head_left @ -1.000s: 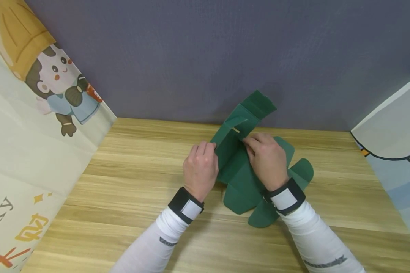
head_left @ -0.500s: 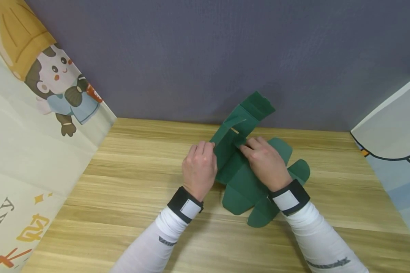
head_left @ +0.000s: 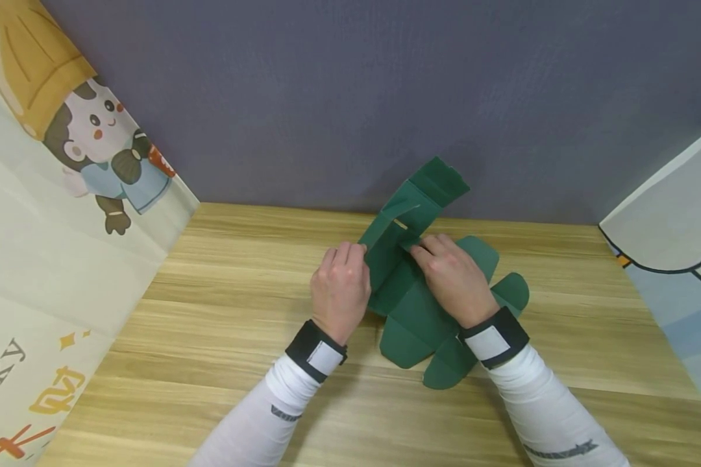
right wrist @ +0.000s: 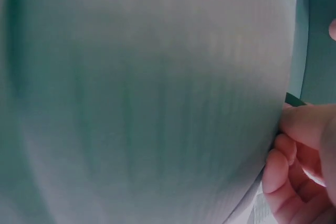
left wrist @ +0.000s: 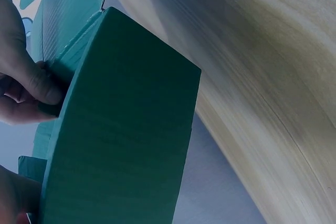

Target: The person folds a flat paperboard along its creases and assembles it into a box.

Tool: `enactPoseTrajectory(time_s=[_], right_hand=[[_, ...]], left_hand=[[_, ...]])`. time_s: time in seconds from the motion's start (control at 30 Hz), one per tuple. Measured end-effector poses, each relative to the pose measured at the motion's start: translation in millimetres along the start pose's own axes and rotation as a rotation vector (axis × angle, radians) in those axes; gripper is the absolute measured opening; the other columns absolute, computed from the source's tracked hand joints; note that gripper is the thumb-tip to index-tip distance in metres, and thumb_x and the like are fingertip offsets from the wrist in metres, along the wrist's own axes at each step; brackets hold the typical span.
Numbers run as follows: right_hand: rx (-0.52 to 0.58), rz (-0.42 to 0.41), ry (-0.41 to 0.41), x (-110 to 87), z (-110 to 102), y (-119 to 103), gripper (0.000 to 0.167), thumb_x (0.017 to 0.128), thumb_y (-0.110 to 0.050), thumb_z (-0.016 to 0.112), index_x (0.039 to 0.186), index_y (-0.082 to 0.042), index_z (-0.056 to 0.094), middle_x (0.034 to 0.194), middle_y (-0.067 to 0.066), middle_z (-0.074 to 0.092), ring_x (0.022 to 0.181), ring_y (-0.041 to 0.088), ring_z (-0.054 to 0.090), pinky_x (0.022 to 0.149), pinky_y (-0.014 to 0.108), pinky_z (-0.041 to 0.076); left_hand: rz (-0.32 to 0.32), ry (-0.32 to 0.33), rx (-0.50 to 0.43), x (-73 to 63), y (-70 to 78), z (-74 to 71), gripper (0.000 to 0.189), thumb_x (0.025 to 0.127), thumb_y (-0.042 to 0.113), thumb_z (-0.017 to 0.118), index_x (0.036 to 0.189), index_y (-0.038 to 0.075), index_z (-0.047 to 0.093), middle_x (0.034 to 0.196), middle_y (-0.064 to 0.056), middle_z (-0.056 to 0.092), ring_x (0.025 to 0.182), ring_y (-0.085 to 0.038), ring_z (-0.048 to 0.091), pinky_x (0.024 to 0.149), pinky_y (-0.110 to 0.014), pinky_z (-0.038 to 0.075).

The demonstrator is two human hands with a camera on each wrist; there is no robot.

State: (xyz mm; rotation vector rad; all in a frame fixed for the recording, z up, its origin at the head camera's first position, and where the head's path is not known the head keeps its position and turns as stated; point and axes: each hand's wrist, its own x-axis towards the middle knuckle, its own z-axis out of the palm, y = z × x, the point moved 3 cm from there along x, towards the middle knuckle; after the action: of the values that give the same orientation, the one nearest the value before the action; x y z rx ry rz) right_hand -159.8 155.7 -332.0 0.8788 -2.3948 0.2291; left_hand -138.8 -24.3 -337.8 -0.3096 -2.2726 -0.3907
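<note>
A green cardboard box [head_left: 409, 324], partly folded with several flaps spread out, sits on the wooden table. My left hand [head_left: 341, 288] grips the top edge of its raised left wall, whose outer face [left wrist: 121, 124] fills much of the left wrist view. Inside that wall, my right hand [head_left: 455, 282] pinches a small flap [head_left: 409, 240] between thumb and fingers. A narrow slot [head_left: 400, 224] shows just beyond that flap. In the right wrist view a blurred green panel [right wrist: 157, 93] covers most of the picture, with the right hand's curled fingers [right wrist: 275, 171] at its edge.
A dark grey-blue wall [head_left: 339, 104] rises behind the wooden table [head_left: 228, 311], and the box's far flap [head_left: 440, 181] stands close to it. Printed cloths hang at the left [head_left: 93, 272] and right [head_left: 672, 259] sides.
My right hand has shifted slightly left toward the raised wall, and the small flap now shows at its fingertips. The box's right side moved slightly left. My left hand stays nearly still.
</note>
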Motion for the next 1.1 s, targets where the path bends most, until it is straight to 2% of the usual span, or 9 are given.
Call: enactPoseTrajectory(time_s=[0.23, 0.37, 0.57, 0.77, 0.9, 1.0, 1.1], right_hand=[[0.074, 0.069, 0.028, 1.4, -1.4, 3.9, 0.021, 0.091, 0.004, 0.061, 0.111, 0.003, 0.066, 0.098, 0.015, 0.064, 0.093, 0.028, 0.062, 0.08, 0.039, 0.055], [0.111, 0.095, 0.064, 2.6, -5.3, 5.9, 0.024, 0.09, -0.001, 0.064, 0.113, 0.003, 0.064, 0.097, 0.015, 0.065, 0.091, 0.029, 0.064, 0.078, 0.04, 0.056], [0.08, 0.128, 0.168, 8.9, -18.4, 7.9, 0.029, 0.091, -0.011, 0.067, 0.116, 0.002, 0.064, 0.099, 0.016, 0.064, 0.09, 0.031, 0.063, 0.08, 0.042, 0.055], [0.034, 0.117, 0.263, 23.3, -30.4, 7.4, 0.033, 0.09, -0.011, 0.067, 0.121, 0.0, 0.062, 0.106, 0.018, 0.063, 0.096, 0.033, 0.058, 0.086, 0.043, 0.051], [-0.024, 0.08, 0.287, 33.3, -32.0, 4.9, 0.031, 0.09, -0.012, 0.068, 0.119, -0.001, 0.065, 0.108, 0.016, 0.065, 0.094, 0.034, 0.058, 0.078, 0.045, 0.051], [-0.065, 0.061, 0.28, 39.1, -30.2, 3.6, 0.025, 0.09, -0.013, 0.068, 0.114, -0.004, 0.069, 0.106, 0.013, 0.067, 0.092, 0.033, 0.059, 0.069, 0.044, 0.05], [-0.087, 0.063, 0.263, 41.5, -28.1, 3.5, 0.019, 0.092, -0.013, 0.065, 0.108, -0.006, 0.072, 0.103, 0.01, 0.07, 0.09, 0.031, 0.058, 0.065, 0.043, 0.047]], left_hand=[[0.006, -0.001, 0.0, -0.4, 0.2, 0.2, 0.013, 0.083, 0.002, 0.064, 0.095, 0.007, 0.068, 0.086, -0.005, 0.069, 0.067, -0.019, 0.062, 0.052, -0.029, 0.055], [0.008, -0.001, 0.001, -0.9, -0.8, 1.2, 0.013, 0.082, 0.002, 0.065, 0.094, 0.006, 0.068, 0.086, -0.005, 0.069, 0.068, -0.019, 0.062, 0.052, -0.029, 0.055], [0.003, -0.006, 0.01, -1.3, -1.0, 0.8, 0.014, 0.082, 0.003, 0.065, 0.095, 0.007, 0.068, 0.086, -0.004, 0.068, 0.069, -0.019, 0.063, 0.052, -0.029, 0.055], [0.007, -0.008, 0.022, -1.3, -0.5, 0.6, 0.014, 0.083, 0.004, 0.065, 0.096, 0.008, 0.068, 0.086, -0.004, 0.068, 0.071, -0.02, 0.064, 0.051, -0.03, 0.055], [0.013, -0.009, 0.037, -1.7, 0.2, 0.7, 0.013, 0.083, 0.004, 0.064, 0.095, 0.008, 0.068, 0.087, -0.004, 0.067, 0.072, -0.02, 0.064, 0.051, -0.03, 0.055], [0.017, -0.01, 0.044, -2.3, 1.0, 0.8, 0.013, 0.084, 0.004, 0.064, 0.096, 0.008, 0.068, 0.087, -0.004, 0.067, 0.073, -0.021, 0.064, 0.05, -0.03, 0.054], [0.022, -0.012, 0.046, -2.7, 1.9, 1.2, 0.013, 0.084, 0.004, 0.064, 0.096, 0.008, 0.068, 0.087, -0.004, 0.067, 0.073, -0.021, 0.064, 0.05, -0.03, 0.054]])
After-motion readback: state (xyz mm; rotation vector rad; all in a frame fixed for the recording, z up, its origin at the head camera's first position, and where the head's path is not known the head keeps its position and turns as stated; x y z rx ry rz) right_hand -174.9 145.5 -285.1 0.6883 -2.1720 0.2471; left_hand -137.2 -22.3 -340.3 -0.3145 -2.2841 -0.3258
